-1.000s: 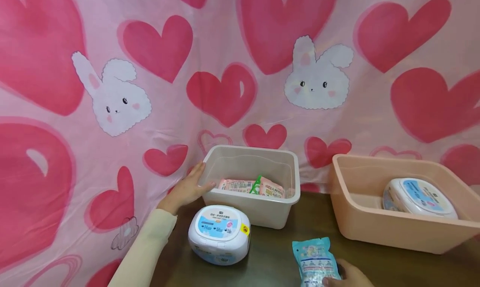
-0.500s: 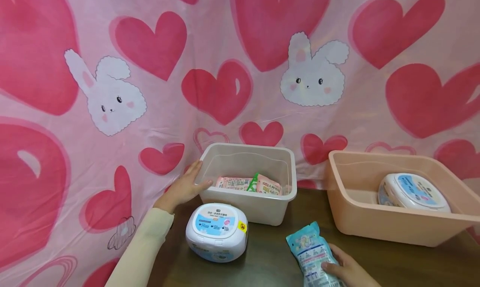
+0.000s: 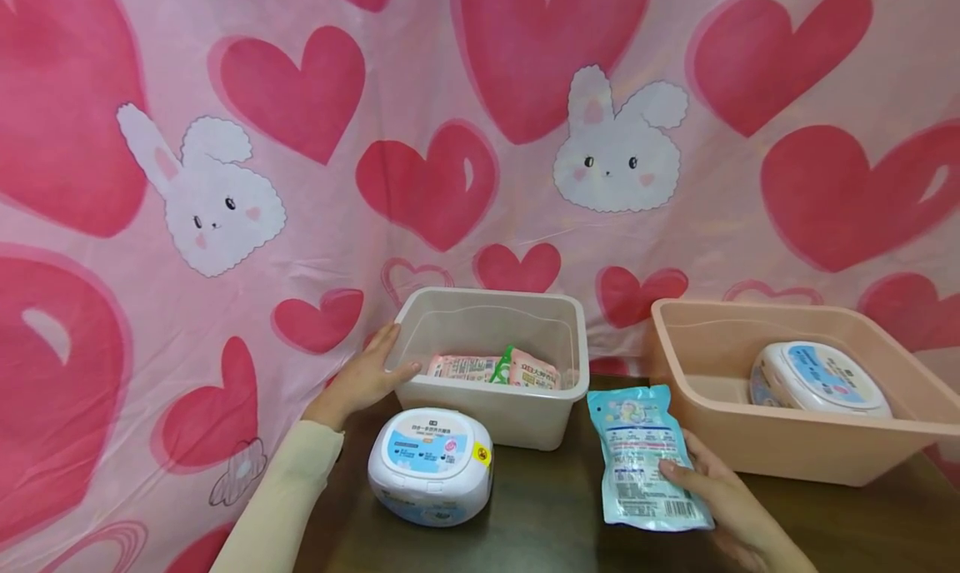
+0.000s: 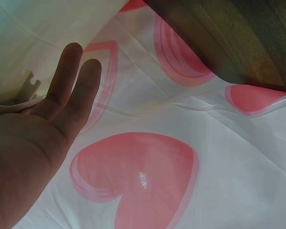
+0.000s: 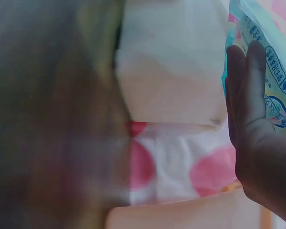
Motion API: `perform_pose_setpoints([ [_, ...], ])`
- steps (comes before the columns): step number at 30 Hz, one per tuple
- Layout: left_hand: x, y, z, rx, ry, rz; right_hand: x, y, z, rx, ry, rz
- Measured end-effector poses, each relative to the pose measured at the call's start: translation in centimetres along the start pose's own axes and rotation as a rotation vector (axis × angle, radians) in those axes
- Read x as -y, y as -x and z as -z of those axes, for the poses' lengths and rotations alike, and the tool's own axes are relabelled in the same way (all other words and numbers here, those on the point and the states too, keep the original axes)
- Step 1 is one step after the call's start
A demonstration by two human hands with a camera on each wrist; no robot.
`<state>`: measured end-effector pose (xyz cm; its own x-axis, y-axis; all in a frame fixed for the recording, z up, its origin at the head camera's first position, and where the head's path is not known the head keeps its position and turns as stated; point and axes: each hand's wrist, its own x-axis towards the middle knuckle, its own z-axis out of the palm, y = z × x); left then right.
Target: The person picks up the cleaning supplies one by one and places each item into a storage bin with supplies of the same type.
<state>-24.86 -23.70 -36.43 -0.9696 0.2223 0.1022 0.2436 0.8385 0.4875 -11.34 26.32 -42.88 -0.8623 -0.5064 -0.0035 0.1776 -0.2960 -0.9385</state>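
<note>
At the lower right of the head view, the right hand (image 3: 717, 485) holds a blue pouch (image 3: 637, 448) pinched near its right edge, thumb across the printed face and fingers behind. In the right wrist view those fingers lie nearly straight along the back, probably giving the soft pack flat support so it does not fold. The pouch appears raised off the dark table (image 3: 540, 506), top leaning slightly left, its text facing the head camera.

At the lower middle sits a white tub (image 3: 431, 494), upright with its labelled lid up; it stands before the grey bin (image 3: 480, 413), whether touching I cannot tell.

Left of centre, the left hand (image 3: 360, 383) rests at that bin's left rim, thumb near the front corner, other fingers extended and grasping nothing firmly; in the left wrist view two reach straight. It seems laid there to steady the bin. Inside lie pink packets (image 3: 461, 367), one beside a green strip (image 3: 504, 365).

At the right, the peach bin (image 3: 795, 450) holds a second tub (image 3: 821, 377), tilted, perhaps leaning on something hidden by the wall. Behind everything hangs the heart-and-rabbit backdrop (image 3: 412, 73).
</note>
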Motion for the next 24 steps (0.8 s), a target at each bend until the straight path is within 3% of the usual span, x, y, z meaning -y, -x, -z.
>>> perform_pose_setpoints([
  [9,-0.2,0.0,0.2,0.003,0.009,0.016,3.2,-1.1,-0.7,-0.052,0.003,0.082],
  [14,-0.2,0.0,0.2,0.01,0.013,0.028,3.8,-1.6,-1.0,-0.033,-0.023,0.119],
  [24,-0.2,0.2,0.3,0.013,0.025,0.031,5.6,-3.5,-2.3,-0.028,-0.019,0.131],
])
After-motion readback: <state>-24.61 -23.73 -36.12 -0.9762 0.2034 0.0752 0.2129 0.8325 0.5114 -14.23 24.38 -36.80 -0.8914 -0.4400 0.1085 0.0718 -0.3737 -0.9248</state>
